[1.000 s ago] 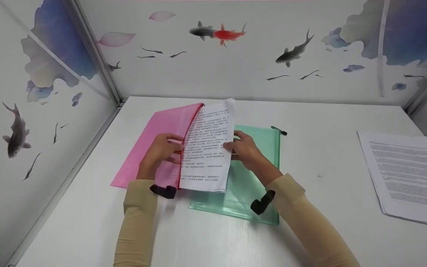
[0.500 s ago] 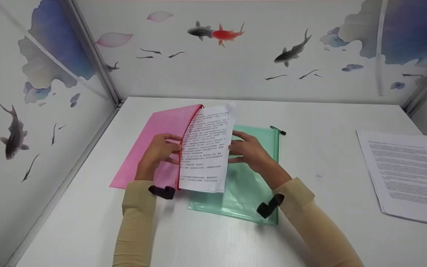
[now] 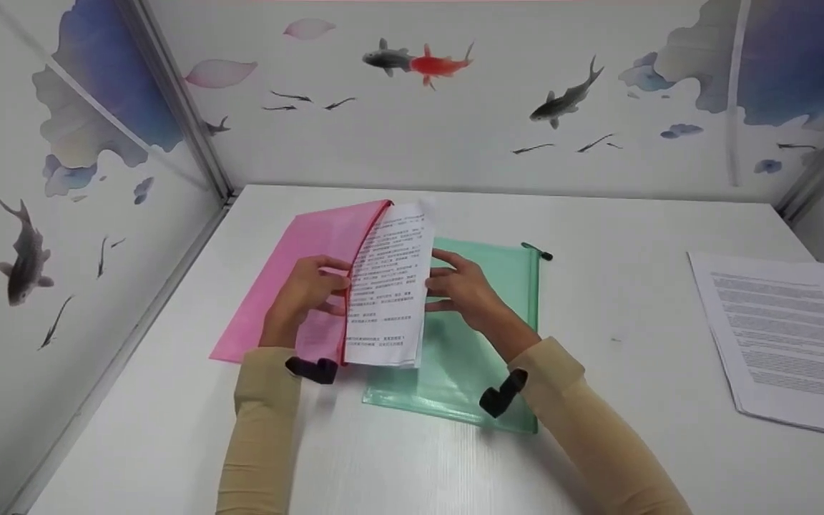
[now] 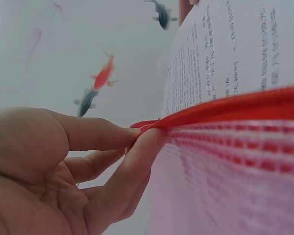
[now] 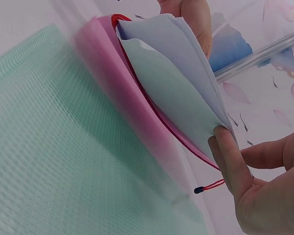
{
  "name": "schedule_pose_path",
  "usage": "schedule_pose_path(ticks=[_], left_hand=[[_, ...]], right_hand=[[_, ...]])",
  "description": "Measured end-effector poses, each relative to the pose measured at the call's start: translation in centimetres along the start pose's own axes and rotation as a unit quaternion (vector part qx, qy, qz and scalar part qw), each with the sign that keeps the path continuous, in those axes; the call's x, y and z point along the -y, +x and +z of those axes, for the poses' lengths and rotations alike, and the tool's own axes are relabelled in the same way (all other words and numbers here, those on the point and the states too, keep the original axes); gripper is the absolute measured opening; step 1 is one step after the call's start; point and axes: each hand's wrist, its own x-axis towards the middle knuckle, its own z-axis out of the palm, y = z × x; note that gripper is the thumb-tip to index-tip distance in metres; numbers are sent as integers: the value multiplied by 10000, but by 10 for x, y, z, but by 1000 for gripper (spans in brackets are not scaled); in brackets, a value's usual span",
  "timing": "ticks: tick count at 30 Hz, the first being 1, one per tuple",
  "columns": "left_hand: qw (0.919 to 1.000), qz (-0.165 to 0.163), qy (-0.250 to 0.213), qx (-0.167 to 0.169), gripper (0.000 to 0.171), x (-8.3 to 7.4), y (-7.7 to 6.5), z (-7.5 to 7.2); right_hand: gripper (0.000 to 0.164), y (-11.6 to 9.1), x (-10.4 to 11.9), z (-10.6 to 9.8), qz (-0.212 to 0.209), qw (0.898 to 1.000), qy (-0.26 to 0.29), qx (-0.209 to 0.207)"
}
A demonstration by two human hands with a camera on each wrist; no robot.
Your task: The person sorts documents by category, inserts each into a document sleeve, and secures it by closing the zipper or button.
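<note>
A pink mesh zip folder (image 3: 283, 286) with a red zipper edge is raised above the table, its mouth towards the right. My left hand (image 3: 308, 293) pinches that edge between thumb and fingers, plain in the left wrist view at the fingertips (image 4: 149, 139). Sheets of printed paper (image 3: 383, 300) sit partly inside the folder and stick out of its mouth. My right hand (image 3: 462, 290) pinches their outer edge; in the right wrist view its fingers (image 5: 230, 152) lie against the underside of the sheets. The sheets' inner part is hidden by the pink folder.
A green mesh zip folder (image 3: 483, 343) lies flat on the white table (image 3: 619, 443), partly beneath the raised paper. Its dark zipper pull (image 3: 537, 251) is at the far right corner. Another stack of printed paper (image 3: 791, 343) lies at the right. Walls enclose the table's back and sides.
The paper has slid left, further into the pink folder. My right hand shifted slightly right along its edge, then moved left with the paper. My left hand has stayed at the folder's edge.
</note>
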Motion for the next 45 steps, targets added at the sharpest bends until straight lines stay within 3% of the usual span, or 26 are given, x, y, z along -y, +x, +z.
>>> schedule_pose_path(ticks=[28, 45], left_hand=[[9999, 22, 46, 103, 34, -4, -2, -1], [9990, 270, 225, 288, 32, -4, -5, -3]], right_hand=[[72, 27, -6, 48, -160, 9998, 63, 45], [76, 40, -11, 78, -148, 9998, 72, -60]])
